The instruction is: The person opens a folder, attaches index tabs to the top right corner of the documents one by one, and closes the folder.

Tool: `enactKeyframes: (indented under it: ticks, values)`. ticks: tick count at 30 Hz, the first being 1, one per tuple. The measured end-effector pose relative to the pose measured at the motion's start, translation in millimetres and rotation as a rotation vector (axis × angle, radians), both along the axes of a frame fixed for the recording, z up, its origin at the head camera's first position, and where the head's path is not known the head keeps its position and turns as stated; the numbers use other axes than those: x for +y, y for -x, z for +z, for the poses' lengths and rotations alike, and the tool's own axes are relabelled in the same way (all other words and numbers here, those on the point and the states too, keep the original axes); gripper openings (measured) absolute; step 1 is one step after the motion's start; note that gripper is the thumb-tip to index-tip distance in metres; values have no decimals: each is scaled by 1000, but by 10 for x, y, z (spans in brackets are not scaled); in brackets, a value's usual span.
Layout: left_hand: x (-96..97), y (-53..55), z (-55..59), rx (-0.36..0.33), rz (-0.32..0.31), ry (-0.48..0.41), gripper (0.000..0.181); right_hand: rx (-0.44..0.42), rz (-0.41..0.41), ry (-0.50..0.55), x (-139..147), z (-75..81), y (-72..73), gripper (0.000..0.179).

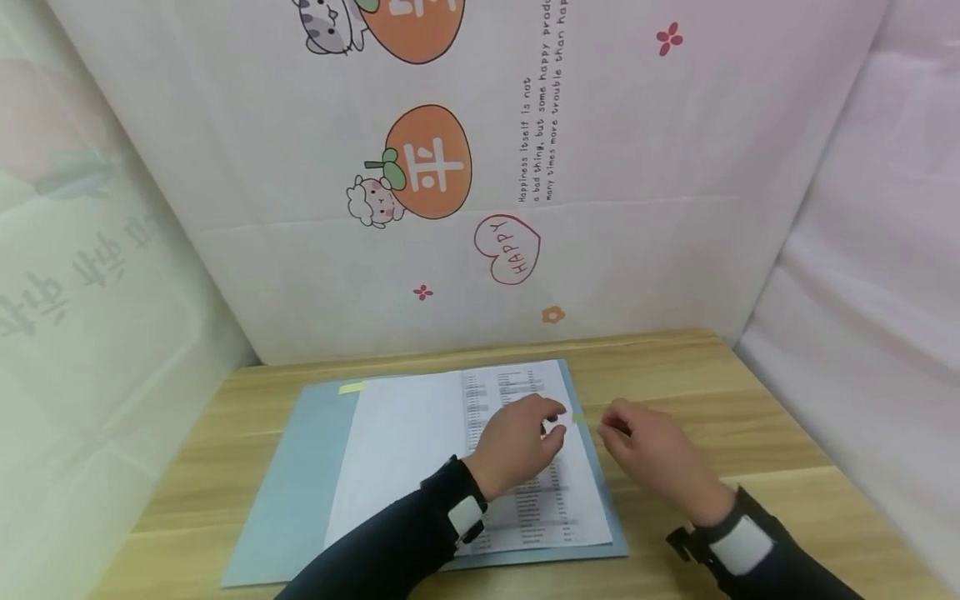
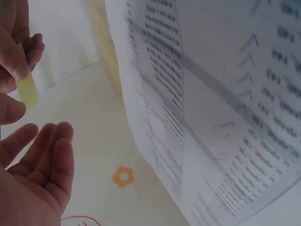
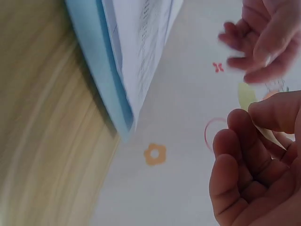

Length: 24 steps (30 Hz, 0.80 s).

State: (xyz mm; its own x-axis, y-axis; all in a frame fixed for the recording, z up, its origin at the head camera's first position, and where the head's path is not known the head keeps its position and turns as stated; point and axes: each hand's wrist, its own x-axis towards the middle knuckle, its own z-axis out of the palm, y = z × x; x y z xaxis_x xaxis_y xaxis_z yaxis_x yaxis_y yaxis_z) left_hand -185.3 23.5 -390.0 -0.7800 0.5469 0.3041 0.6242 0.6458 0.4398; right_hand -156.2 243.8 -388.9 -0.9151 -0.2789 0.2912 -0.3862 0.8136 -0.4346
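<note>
A short strip of yellow tape point(image 2: 29, 94) is pinched between the thumb and fingers of my right hand point(image 1: 663, 458), just beyond the right edge of the paper. My left hand point(image 1: 517, 442) hovers above the printed columns, thumb and fingers apart and holding nothing; the right wrist view shows it slightly blurred. Under it lies a white paper point(image 1: 408, 442), blank on the left and printed with lists on the right. That paper lies on a light blue folder point(image 1: 300, 475). Another yellow tape piece point(image 1: 351, 387) sits at the paper's upper left corner, overlapping the folder.
The folder lies on a wood-grain table point(image 1: 750, 433). A white cloth point(image 1: 622, 250) with cartoon prints rises behind the table's far edge. More pale cloth hangs at the left point(image 1: 112, 375) and at the right point(image 1: 885, 292).
</note>
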Motion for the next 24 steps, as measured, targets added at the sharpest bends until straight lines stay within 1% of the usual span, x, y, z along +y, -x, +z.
enactKeyframes:
  ticks: [3,6,8,10,13,16,19,21,24]
  values:
    - [-39,85,-30,-37,49,49,35,80,41,-66,-133,-35,105,12]
    - [-74,173,-90,-57,71,105,43,152,83,-115,-228,-71,205,15]
    - [-102,233,-131,-80,74,129,47,169,104,-127,-265,-94,262,16]
    - [-133,295,-177,-97,79,160,50,155,116,-131,-279,-117,309,17]
    - [-176,391,-220,-110,105,246,53,91,104,-139,-268,-136,387,15]
    - [-216,493,-267,-90,139,389,56,6,71,-138,-241,-145,500,11]
    - [-240,573,-287,-73,149,525,59,-91,39,-117,-212,-157,651,8]
    - [-242,627,-307,-75,142,571,61,-167,26,-76,-199,-168,767,8]
    - [-219,728,-336,-79,117,582,62,-272,-7,-12,-194,-178,939,10]
